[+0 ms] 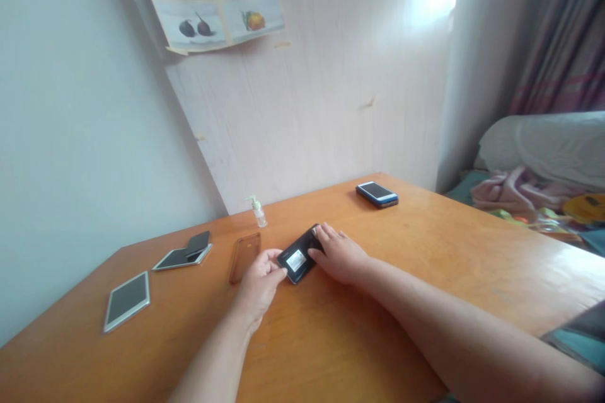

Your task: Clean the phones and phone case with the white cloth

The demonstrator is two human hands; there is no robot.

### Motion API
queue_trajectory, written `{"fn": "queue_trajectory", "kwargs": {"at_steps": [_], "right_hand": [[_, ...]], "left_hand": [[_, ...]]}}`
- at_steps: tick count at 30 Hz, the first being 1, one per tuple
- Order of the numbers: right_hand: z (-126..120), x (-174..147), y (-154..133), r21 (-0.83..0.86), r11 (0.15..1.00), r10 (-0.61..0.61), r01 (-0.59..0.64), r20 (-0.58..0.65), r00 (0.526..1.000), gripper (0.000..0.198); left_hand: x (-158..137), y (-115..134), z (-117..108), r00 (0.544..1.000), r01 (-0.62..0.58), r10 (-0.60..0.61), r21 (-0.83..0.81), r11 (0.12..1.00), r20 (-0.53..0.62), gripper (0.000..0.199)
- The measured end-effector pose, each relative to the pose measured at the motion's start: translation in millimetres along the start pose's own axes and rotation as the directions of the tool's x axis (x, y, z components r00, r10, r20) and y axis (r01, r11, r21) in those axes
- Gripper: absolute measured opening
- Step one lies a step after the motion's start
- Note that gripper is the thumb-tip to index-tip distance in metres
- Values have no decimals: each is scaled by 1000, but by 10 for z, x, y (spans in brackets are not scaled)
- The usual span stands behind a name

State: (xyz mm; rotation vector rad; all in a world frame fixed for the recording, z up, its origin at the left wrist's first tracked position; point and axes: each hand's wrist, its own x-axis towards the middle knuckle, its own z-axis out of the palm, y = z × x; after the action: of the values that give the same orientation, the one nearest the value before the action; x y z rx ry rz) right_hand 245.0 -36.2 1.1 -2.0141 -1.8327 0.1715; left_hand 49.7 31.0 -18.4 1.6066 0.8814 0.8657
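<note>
A black phone [306, 250] lies face down at a slant in the middle of the table, a white label on its back. Its lower left end is gripped between the thumb and fingers of my left hand [261, 277]. My right hand [341, 254] holds the upper right end, fingers over the back and thumb along the near edge. Something small and whitish shows by the right fingertips; I cannot tell what it is. Left of the phone lies a brown phone case [245, 258], partly behind my left hand. A clear pump bottle [258, 212] stands beyond it.
On the wooden table [378, 327], a white tablet-like device [126, 301] lies at left. Near it, a small dark phone [197, 243] rests on another white-edged device [172, 259]. A blue-edged phone [377, 192] sits atop a dark item at back right. A pale board [321, 107] rises behind.
</note>
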Motion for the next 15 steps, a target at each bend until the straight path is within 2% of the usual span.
{"fn": "queue_trajectory", "kwargs": {"at_steps": [3, 5, 8, 10, 13, 15], "right_hand": [[5, -135, -31, -16, 1000, 15, -15, 24, 1000, 72], [27, -232, -103, -1, 996, -94, 94, 54, 994, 73], [46, -257, -173, 32, 965, -262, 260, 79, 962, 70], [35, -198, -156, 16, 974, -227, 227, 59, 972, 68], [15, -123, -101, -22, 995, -95, 95, 16, 995, 69], [21, -137, -107, -33, 993, -117, 117, 18, 993, 70]], "left_hand": [[0, -5, 1, 1000, -3, 3, 3, 1000, 5, 33], [0, -8, 5, 1000, -11, 11, -12, 1000, 8, 32], [-2, -9, 14, 1000, -20, 20, -39, 999, 7, 31], [-4, -10, 21, 1000, -21, 21, -40, 999, 0, 31], [-9, -7, 35, 1000, -17, 17, -20, 1000, -11, 31], [-15, 2, 46, 1000, -13, 13, -11, 1000, -13, 31]]}}
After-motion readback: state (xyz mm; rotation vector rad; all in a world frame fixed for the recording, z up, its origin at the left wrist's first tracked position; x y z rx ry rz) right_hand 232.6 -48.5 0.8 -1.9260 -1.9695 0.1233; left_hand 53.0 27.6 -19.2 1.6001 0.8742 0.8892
